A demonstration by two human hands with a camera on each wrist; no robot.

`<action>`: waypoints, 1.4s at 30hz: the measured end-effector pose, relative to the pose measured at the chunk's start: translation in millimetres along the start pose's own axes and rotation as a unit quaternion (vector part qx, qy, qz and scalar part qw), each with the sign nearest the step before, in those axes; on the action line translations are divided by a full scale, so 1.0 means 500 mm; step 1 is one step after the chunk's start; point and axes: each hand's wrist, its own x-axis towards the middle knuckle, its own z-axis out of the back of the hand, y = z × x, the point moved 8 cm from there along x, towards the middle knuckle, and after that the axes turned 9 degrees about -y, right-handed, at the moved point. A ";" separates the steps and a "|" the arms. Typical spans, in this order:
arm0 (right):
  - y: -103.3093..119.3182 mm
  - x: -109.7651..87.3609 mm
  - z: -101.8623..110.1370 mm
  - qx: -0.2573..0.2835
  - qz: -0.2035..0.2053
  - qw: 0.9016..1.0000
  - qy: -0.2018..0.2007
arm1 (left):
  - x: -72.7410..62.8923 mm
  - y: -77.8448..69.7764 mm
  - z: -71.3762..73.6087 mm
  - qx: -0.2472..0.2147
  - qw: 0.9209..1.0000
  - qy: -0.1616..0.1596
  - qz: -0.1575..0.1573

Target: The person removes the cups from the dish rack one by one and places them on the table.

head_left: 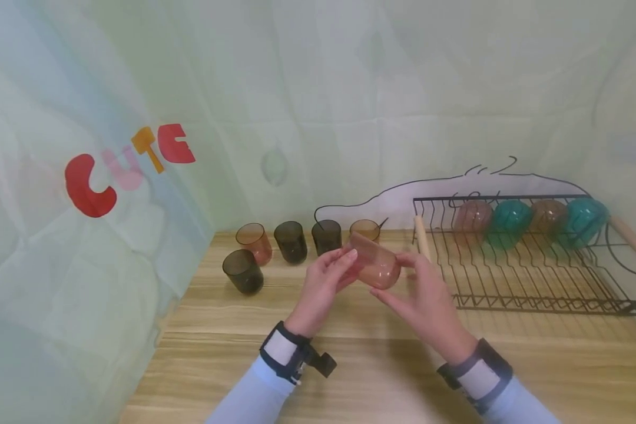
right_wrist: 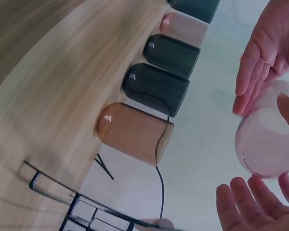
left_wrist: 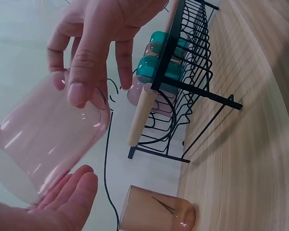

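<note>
A clear pink drinking glass point(head_left: 377, 265) is held tilted above the table, its rim toward the left and its rounded base toward the right. My left hand point(head_left: 320, 288) grips it near the rim, thumb on the near side. At the base end, my right hand point(head_left: 429, 303) pinches the glass between thumb and fingers; the left wrist view shows this right hand point(left_wrist: 98, 33) over the base. Behind the held glass stands an amber glass point(head_left: 364, 228), partly covered by it in the head view.
Dark grey glasses point(head_left: 291, 242) and an orange-pink glass point(head_left: 255, 241) stand upright at the back left of the wooden table point(head_left: 217, 347). At right, a black wire rack point(head_left: 514, 277) with wooden handles holds several tilted glasses, among them a teal one point(head_left: 509, 224). A printed cloth hangs behind.
</note>
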 end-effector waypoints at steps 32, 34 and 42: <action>-0.088 -0.049 0.097 -0.198 -0.013 0.968 0.153 | 0.029 -0.026 0.237 0.163 0.946 -0.249 -0.127; -0.090 -0.050 0.099 -0.204 -0.004 0.968 0.146 | 0.031 -0.017 0.249 0.173 0.942 -0.256 -0.129; -0.102 -0.050 0.100 -0.203 0.017 0.969 0.141 | 0.040 0.028 0.279 0.198 0.937 -0.264 -0.111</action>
